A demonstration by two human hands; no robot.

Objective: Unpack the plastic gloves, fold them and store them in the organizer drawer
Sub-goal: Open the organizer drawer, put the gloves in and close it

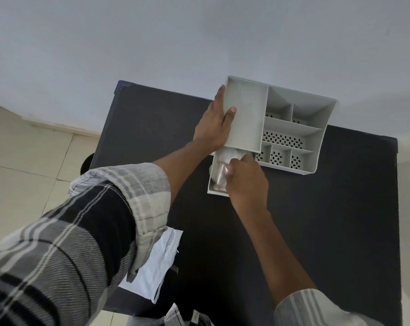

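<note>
A grey plastic organizer [321, 128] with several compartments stands at the far side of the black table. Its drawer [211, 184] is pulled out toward me at the organizer's left end. Folded clear plastic gloves [219, 176] lie inside the drawer. My left hand [213, 123] grips the organizer's left wall, thumb hooked over the rim into the big compartment. My right hand [246, 177] rests over the drawer, fingers closed on the folded gloves and pressing them in.
The black table [152, 128] stands against a pale wall. White glove packaging [157, 262] lies at the near left edge, partly under my left sleeve. Tiled floor shows on the left. A dark round object [86, 163] sits beside the table.
</note>
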